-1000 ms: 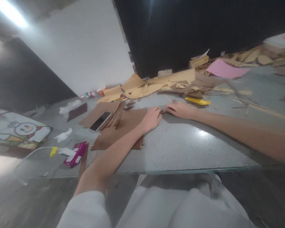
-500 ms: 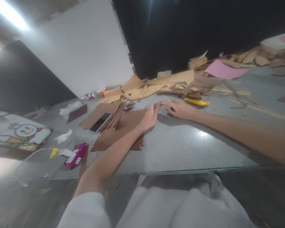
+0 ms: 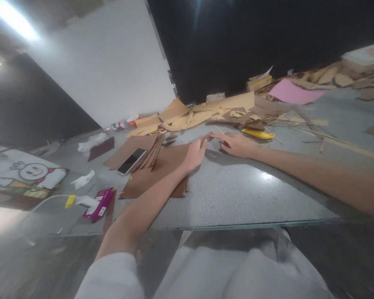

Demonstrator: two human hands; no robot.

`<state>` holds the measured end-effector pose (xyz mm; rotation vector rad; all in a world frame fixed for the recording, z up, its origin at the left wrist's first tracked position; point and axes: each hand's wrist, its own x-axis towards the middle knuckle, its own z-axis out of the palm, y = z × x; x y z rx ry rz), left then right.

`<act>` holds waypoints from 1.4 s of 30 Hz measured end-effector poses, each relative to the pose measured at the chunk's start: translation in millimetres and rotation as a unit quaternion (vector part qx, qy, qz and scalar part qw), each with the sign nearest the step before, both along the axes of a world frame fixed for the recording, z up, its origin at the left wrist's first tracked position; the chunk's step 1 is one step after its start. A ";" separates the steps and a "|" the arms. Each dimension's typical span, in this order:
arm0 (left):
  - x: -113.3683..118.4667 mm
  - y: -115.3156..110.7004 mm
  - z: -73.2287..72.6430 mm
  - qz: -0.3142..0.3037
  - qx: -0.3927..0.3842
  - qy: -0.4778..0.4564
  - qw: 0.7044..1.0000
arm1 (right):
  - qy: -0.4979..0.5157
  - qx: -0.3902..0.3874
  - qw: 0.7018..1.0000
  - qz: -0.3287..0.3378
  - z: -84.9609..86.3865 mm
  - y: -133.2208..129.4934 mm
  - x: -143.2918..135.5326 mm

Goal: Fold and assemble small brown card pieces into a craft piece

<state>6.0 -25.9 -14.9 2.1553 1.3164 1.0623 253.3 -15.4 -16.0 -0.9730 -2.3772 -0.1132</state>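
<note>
Your left hand (image 3: 195,153) and right hand (image 3: 237,144) meet at one brown piece (image 3: 207,136), centre frame.
Left is half curled, right has its index finger extended; whether either grips is unclear. Lower left, one purple pack (image 3: 103,204) has something white at its opening; one cup (image 3: 132,121), left of centre, hides its contents.

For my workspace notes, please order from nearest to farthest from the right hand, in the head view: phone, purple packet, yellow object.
From the right hand:
1. Yellow object, just beyond it.
2. Phone, on its left.
3. Purple packet, farther left.
</note>
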 end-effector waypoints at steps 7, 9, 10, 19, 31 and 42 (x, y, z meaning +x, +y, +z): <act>-0.7 -2.5 5.0 -0.035 0.004 0.019 0.999 | 0.010 -0.003 1.000 -0.001 -2.3 1.4 0.3; -1.0 -3.6 5.7 -0.032 -0.002 0.027 0.999 | 0.013 -0.013 1.000 -0.010 0.0 -0.8 -0.1; -1.2 -3.7 5.5 -0.033 -0.003 0.029 0.999 | 0.013 -0.018 1.000 -0.013 1.2 -2.0 -0.3; -2.0 0.2 2.0 -0.039 0.002 0.032 0.999 | 0.034 -0.021 0.999 -0.020 0.5 -1.1 -0.8; 1.7 -7.1 10.8 -0.074 0.027 0.090 0.993 | 0.045 -0.037 0.998 -0.004 0.3 -0.8 0.1; 5.9 -16.5 11.7 -0.045 0.081 0.132 0.987 | -0.023 0.114 0.993 -0.021 -8.3 2.8 7.0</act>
